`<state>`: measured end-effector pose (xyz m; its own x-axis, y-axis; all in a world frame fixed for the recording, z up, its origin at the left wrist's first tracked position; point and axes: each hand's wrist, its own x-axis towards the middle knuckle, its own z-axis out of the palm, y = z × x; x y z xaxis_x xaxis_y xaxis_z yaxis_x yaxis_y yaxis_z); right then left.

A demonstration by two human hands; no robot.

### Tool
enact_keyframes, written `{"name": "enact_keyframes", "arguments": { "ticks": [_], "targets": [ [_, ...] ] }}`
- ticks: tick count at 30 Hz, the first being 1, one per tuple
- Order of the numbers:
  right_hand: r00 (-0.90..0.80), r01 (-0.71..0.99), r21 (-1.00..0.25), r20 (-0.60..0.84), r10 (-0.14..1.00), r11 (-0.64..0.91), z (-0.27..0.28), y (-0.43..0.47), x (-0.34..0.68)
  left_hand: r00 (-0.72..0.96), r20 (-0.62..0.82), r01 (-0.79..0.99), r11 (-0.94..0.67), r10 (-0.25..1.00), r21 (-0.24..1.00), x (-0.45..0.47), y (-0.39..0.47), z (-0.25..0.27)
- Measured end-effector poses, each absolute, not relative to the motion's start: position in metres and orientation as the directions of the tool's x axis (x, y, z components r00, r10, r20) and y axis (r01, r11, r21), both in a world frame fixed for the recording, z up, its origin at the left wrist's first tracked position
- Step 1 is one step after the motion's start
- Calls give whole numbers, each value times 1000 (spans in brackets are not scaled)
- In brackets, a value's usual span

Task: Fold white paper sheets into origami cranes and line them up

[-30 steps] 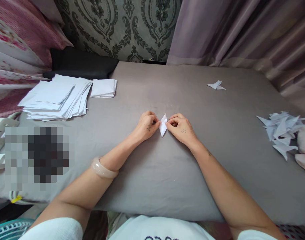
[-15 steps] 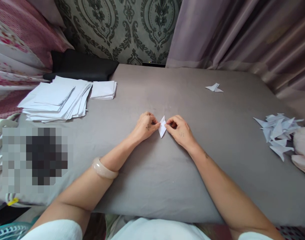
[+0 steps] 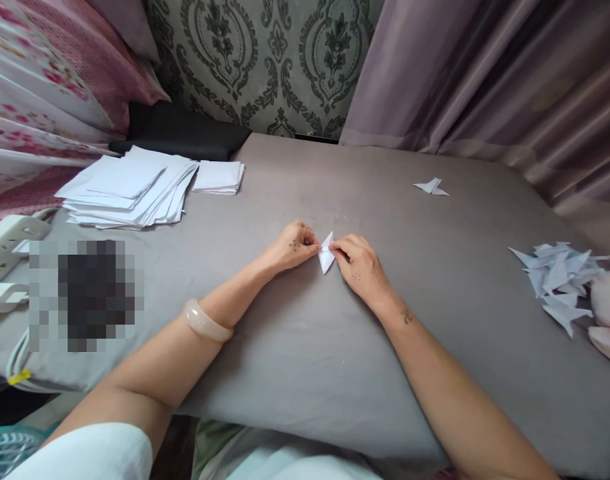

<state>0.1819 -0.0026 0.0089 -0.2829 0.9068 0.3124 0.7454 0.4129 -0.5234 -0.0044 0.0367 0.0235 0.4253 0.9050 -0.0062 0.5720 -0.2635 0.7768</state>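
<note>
A small white folded paper point(image 3: 327, 256), shaped like a narrow diamond, is held just over the grey cloth-covered table point(image 3: 289, 333). My left hand point(image 3: 295, 245) pinches its left edge between thumb and fingers. On the opposite side my right hand point(image 3: 361, 265) grips the right edge, also in a pinch. The diamond's points face away from me and toward me. Both hands' fingertips partly cover its side edges.
Large white sheets point(image 3: 129, 183) lie stacked at the back left, beside a smaller paper stack point(image 3: 219, 177). A single folded paper piece point(image 3: 433, 187) rests back right; several more form a pile point(image 3: 559, 270) at the right. Power strips point(image 3: 12, 247) sit at the left edge.
The camera view has tilted and shifted slightly. Both hands keep their pinch on the folded paper, with the right fingers a little more closed together.
</note>
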Motion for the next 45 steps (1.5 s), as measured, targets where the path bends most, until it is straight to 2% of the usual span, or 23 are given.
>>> {"name": "enact_keyframes", "arguments": {
  "ticks": [8,13,20,24,26,29,32,37,39,45],
  "targets": [
    [-286,778,-484,295,912,400,11,-4,180,294,23,677,-225,956,701,7,33,20],
    [-306,813,-417,286,908,406,16,-9,179,270,11,667,-196,963,719,9,32,22],
    [-442,841,-211,265,857,498,19,-18,182,241,32,646,-185,970,741,5,30,19],
    [-458,834,-202,265,848,513,18,-15,183,149,41,594,-122,988,795,-1,28,17],
    [-457,835,-202,261,850,511,18,-15,182,172,109,577,-190,979,794,-4,26,16],
    [-459,839,-191,255,851,510,19,-16,181,374,296,554,-468,879,689,-6,19,15],
    [-461,832,-208,259,849,515,19,-18,182,553,329,564,-634,766,529,-6,12,14],
    [-389,765,-421,301,871,487,14,-17,192,650,208,648,-676,731,351,-5,5,23],
    [-378,740,-468,303,874,483,13,-17,195,677,161,663,-690,718,292,-5,3,28],
    [-404,800,-359,269,874,480,18,-22,191,726,96,670,-732,681,122,-1,2,29]
  ]
}}
